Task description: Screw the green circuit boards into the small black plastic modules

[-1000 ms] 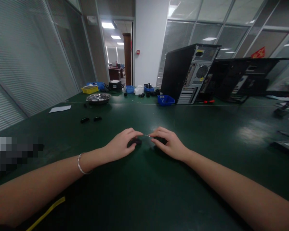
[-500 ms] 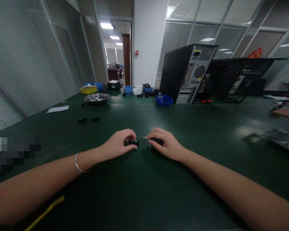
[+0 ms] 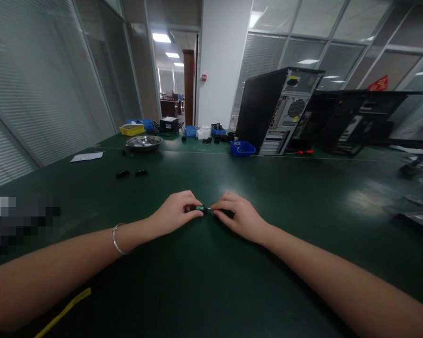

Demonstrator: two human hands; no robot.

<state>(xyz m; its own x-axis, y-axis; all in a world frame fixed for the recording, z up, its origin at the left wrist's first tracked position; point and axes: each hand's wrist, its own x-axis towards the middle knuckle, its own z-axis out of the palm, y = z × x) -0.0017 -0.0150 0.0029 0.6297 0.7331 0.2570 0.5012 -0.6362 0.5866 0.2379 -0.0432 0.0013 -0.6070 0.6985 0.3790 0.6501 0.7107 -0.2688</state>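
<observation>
Between the thumb and fingers of my left hand is a small black device with a green circuit board showing on top. My right hand pinches a thin metal-tipped tool; its exact kind is hidden by the fingers. The tool's tip meets the right end of the device, low over the green table. Two similar small black pieces, a left one and a right one, lie farther off to the left.
A metal dish, a yellow bin and a blue bin stand toward the back. A black computer tower rises at back right, near a red-handled tool. White paper lies at left.
My right hand has brought the tool's tip left and slightly down, from a small gap to the end of the device. My left hand keeps its grip. The view has shifted slightly.
</observation>
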